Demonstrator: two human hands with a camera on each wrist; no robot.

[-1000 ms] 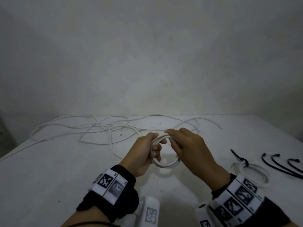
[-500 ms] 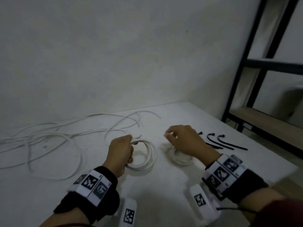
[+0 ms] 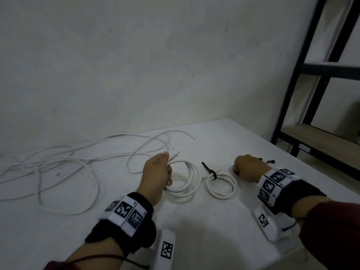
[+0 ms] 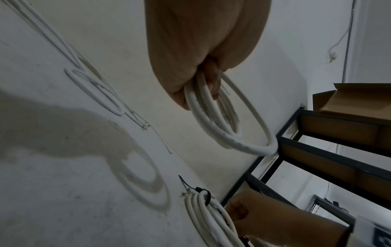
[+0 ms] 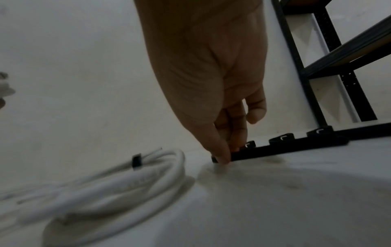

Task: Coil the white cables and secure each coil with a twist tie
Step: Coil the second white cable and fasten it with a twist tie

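My left hand (image 3: 158, 172) grips a loose coil of white cable (image 3: 190, 182) just above the white table (image 3: 194, 230); the wrist view shows the fingers curled round the coil's (image 4: 232, 138) strands. To its right a smaller white coil (image 3: 220, 195) lies flat, bound with a black tie (image 3: 211, 172). Further right, my right hand (image 3: 246, 166) is down on the table. There its thumb and fingers (image 5: 222, 155) pinch the end of a black twist tie (image 5: 275, 147).
Several loose white cables (image 3: 58, 162) sprawl over the table's left and back. More black ties (image 5: 319, 131) lie beside the pinched one. A black metal shelf rack (image 3: 303, 94) stands past the table's right edge, and a plain wall rises behind.
My right hand let go of the coil and moved right to the black ties, where it now pinches one. The left hand kept the coil. The head view swung right.
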